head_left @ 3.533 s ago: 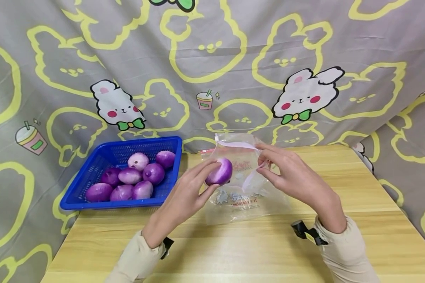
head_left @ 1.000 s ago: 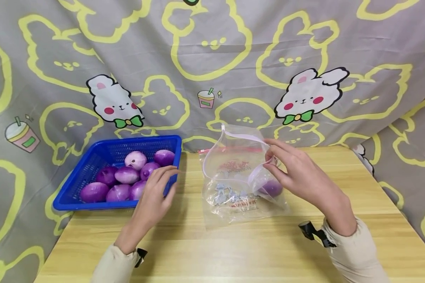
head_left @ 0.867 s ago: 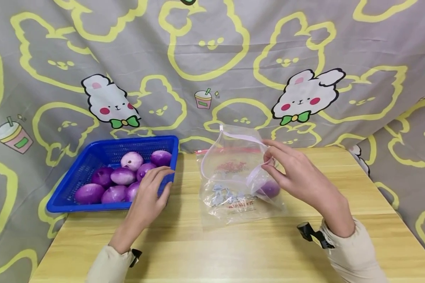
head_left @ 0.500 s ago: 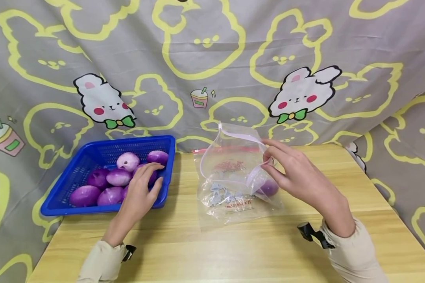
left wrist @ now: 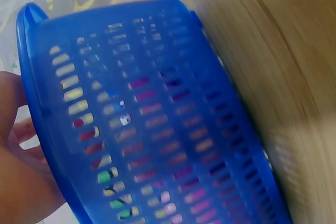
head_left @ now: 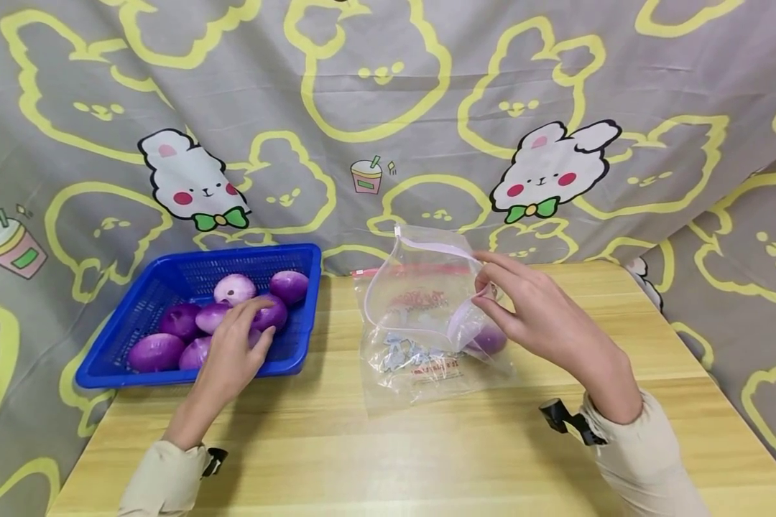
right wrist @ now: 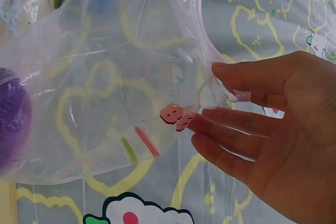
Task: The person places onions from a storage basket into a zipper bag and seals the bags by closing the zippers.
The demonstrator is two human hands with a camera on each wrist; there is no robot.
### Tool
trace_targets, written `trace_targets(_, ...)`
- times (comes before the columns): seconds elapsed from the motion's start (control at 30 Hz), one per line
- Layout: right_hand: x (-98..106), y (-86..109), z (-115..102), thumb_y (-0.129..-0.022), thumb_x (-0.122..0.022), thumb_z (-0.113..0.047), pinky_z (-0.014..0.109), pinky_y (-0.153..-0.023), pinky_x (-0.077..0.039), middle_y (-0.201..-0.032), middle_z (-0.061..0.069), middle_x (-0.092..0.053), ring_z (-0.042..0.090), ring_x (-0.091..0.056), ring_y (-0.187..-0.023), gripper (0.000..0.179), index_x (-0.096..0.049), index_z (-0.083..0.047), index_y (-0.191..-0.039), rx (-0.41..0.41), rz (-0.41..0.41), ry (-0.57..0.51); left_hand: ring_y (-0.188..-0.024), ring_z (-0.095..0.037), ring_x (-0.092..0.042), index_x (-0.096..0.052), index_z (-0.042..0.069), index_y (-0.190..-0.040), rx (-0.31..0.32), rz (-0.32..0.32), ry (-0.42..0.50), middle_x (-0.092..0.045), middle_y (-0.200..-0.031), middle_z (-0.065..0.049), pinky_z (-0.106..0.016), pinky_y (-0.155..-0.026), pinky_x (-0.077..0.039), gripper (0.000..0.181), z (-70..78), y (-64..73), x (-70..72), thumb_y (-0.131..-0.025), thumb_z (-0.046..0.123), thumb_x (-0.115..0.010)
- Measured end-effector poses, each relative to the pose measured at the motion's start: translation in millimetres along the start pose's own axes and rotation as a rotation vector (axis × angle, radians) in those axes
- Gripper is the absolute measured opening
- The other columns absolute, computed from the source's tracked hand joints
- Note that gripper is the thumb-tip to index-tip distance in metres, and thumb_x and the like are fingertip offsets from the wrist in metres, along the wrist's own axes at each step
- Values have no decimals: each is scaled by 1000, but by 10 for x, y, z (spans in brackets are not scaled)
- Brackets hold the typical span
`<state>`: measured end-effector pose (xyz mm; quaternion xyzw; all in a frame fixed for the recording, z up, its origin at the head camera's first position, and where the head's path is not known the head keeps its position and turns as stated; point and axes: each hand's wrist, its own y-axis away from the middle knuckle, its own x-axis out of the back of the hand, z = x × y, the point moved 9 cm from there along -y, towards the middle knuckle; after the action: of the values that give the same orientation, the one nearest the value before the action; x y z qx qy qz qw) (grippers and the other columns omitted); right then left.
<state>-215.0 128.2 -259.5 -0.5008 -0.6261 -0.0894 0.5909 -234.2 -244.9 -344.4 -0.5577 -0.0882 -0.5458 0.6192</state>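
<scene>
Left, a basket of onions; the left hand curves over them, grip unclear (basket wall blocks its wrist view). Rightward, before a curtain, a bag gapes, one onion inside, its edge pinched by the right hand.

In the head view, the left hand is held at 8 o'clock, back uppermost, its fingers gently arched and its thumb set apart. The right hand is held near 3 o'clock, directed towards 10; its thumb is pressed inward in a pinch. Forearms, sleeved in beige, are aimed at 1 (left forearm) and 11 (right forearm).
</scene>
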Motion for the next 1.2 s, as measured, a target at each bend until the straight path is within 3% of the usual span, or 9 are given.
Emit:
trace_targets(0.17, -42, -41, -37, -91, -72, -9, 47, -89, -51, -141, 18, -54, 36, -59, -120, 12, -60, -11, -90, -11, -34, -8, -106, -38, -58, -61, -4, -120, 37, -47, -43, -62, -115, -23, -52, -91, -45, 40, -115, 75, 71, -81, -5, -71)
trace_targets(0.53, -55, -18, -46, -91, -72, -8, 44, -83, -52, -141, 18, -54, 36, -60, -118, 12, -60, -11, -91, -22, -38, -9, -101, -42, -61, -66, -5, -107, 114, -170, -82, -67, -106, -23, -56, -88, -46, 25, -241, 85, 76, -83, 0, -72)
trace_targets(0.77, -36, -7, -59, -90, -72, -7, 45, -84, -52, -141, 17, -55, 36, -60, -119, 13, -60, -11, -91, -12, -23, -12, -94, -40, -63, -66, -5, -108, 200, -339, -99, -67, -102, -23, -58, -83, -48, 25, -367, 63, 12, -88, 9, -70)
trace_targets(0.93, -52, 5, -47, -90, -72, -8, 47, -87, -52, -141, 18, -54, 37, -60, -119, 12, -61, -11, -91, -15, -28, -27, -99, -45, -63, -64, -7, -118, 273, -459, -103, -66, -111, -27, -62, -86, -47, 34, -454, 76, -62, -89, 11, -67)
trace_targets(1.2, -85, 18, -27, -90, -72, -7, 52, -96, -48, -142, 19, -53, 40, -55, -126, 12, -61, -10, -93, -22, -32, -47, -108, -51, -59, -64, -5, -121, 301, -499, -75, -64, -118, -31, -65, -88, -45, 38, -511, 92, -121, -84, 5, -64)
